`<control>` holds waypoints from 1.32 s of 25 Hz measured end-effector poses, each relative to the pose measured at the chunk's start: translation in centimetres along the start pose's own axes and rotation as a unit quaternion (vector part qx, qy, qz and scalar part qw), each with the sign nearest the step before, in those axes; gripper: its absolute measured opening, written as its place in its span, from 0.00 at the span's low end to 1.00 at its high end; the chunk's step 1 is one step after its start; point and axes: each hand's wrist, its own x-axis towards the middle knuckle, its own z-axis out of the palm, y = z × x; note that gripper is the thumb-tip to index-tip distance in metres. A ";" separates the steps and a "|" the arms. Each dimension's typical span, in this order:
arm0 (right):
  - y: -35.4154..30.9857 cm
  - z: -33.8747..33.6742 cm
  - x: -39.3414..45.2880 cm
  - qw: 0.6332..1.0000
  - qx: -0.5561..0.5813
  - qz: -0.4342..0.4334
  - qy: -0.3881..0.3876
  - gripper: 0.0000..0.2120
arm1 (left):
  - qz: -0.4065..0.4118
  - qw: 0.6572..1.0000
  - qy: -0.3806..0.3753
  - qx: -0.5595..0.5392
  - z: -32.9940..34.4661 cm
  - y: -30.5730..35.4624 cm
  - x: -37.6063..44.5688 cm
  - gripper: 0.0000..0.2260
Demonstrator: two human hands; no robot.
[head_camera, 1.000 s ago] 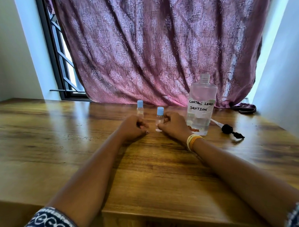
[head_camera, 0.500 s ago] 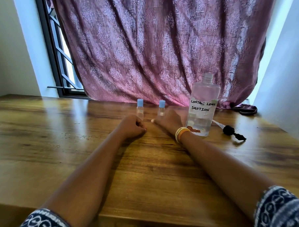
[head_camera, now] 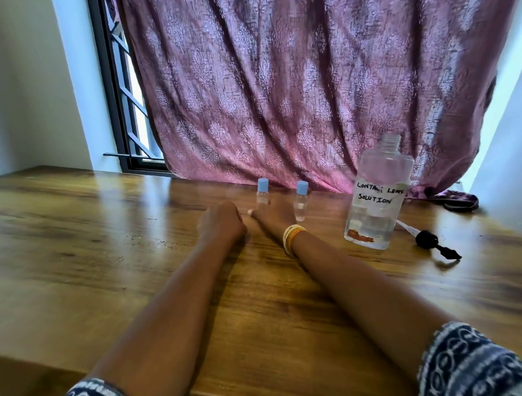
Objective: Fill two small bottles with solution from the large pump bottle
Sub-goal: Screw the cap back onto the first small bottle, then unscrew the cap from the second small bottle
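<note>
1. Wooden table (head_camera: 107, 264): the surface carrying every item; its far edge meets a patterned purple curtain (head_camera: 294, 91).
2. Left small bottle (head_camera: 263, 193): clear, blue-capped, upright near the far edge of the table, about midway along it.
3. Right small bottle (head_camera: 301, 200): same type, capped and upright, just beside the first and apart from it.
4. Large bottle (head_camera: 376, 198): clear, upright toward the far right corner of the table, its neck uncapped; a handwritten label reads "CONTACT LENS SOLUTION". Liquid fills only its lower part.
5. Pump head (head_camera: 429, 240): black, with a pale tube, lying on the table just right of the large bottle.
6. Left hand (head_camera: 222, 222): fingers curled into a fist, resting on the table in front of the left small bottle, grasping nothing.
7. Right hand (head_camera: 274, 216): flat on the table with fingers extended, released, lying in front of and between the two small bottles; yellow bangles (head_camera: 291, 237) circle the wrist.
8. Sleeves (head_camera: 464, 365): dark blue with white pattern, at the near edge.
</note>
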 end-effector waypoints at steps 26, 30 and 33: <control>2.7 -11.1 -6.9 0.996 0.003 -0.084 -0.015 0.12 | 0.153 0.881 -0.259 -0.366 1.7 2.9 -2.1 0.07; 2.0 -10.5 -7.5 0.990 0.073 -0.116 0.013 0.17 | 0.189 0.889 -0.260 -0.326 1.8 2.8 -2.3 0.04; 2.2 -10.2 -7.6 0.991 0.070 -0.110 0.037 0.17 | 0.199 0.895 -0.248 -0.314 1.7 3.0 -2.7 0.08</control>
